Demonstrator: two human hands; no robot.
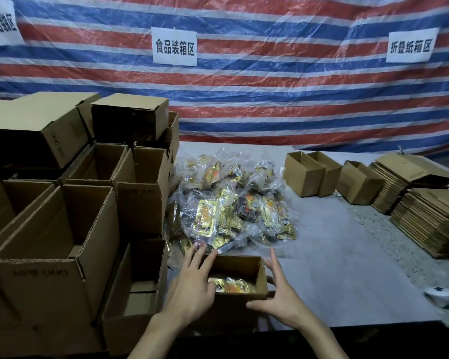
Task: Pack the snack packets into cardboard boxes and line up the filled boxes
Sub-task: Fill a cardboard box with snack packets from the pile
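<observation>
box: the box (240, 265) is set upright and open-topped at the near edge of the table (335, 255), just in front of the pile.
packet: a gold packet (231, 285) is seen lying on the box floor.
left hand: the left hand (192, 283) is spread over the box's left rim, fingers straight and apart; nothing is gripped.
right hand: the right hand (278, 294) is held at the box's right wall, fingers straight, thumb stretched along the front wall; nothing is gripped.
pile: the pile (231, 206) of clear-wrapped gold packets is heaped mid-table, touching the box's far side.
left side: open boxes (49, 242) are stacked and crowded beside the pile.
right side: small boxes (311, 174) are stood open at the far edge, with flat cartons (430, 218) stacked beyond them; a white object (443, 297) is cut off by the frame.
backdrop: a striped tarp (244, 94) is hung behind, with paper signs (174, 46) fixed to it.
</observation>
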